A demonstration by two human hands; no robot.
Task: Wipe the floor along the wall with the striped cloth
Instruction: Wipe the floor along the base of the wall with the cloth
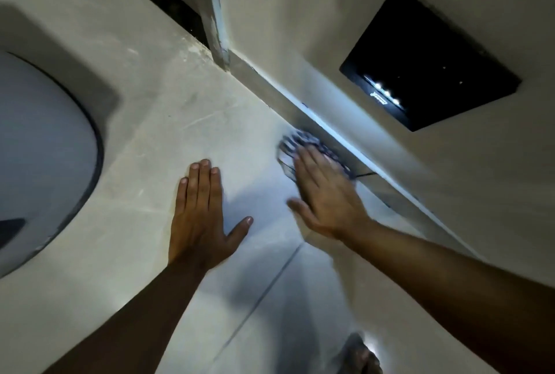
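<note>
From the head view, the wiping itself is in hand: the right hand (322, 193) lies flat, fingers spread and extended, pressing the striped cloth (303, 148) down onto the pale floor (150, 133) rather than clutching it, and the blur over that hand and the cloth suggests a stroke under way. The cloth sits on the floor just beside the skirting (345, 145) at the foot of the wall (300, 43), mostly under the fingers, with its bunched blue-and-white part showing ahead of the fingertips. The left hand (199, 217) is open and empty, palm flat on the floor well apart from the cloth, and it looks to be propping the person's weight. The cloth is crumpled, so its shape is hard to read through the blur, but its longer axis seems to run roughly parallel to the skirting, slanting from upper left to lower right in the picture, with the free bunched end pointing away from the person toward the door frame (214, 13). A dark panel (429, 61) is set in the wall above. The next move, as I judge it, calls for steady downward pressure while sliding the cloth along the skirting line, keeping its edge tight into the corner where floor and wall meet, and shifting the supporting hand as the reach lengthens.
</note>
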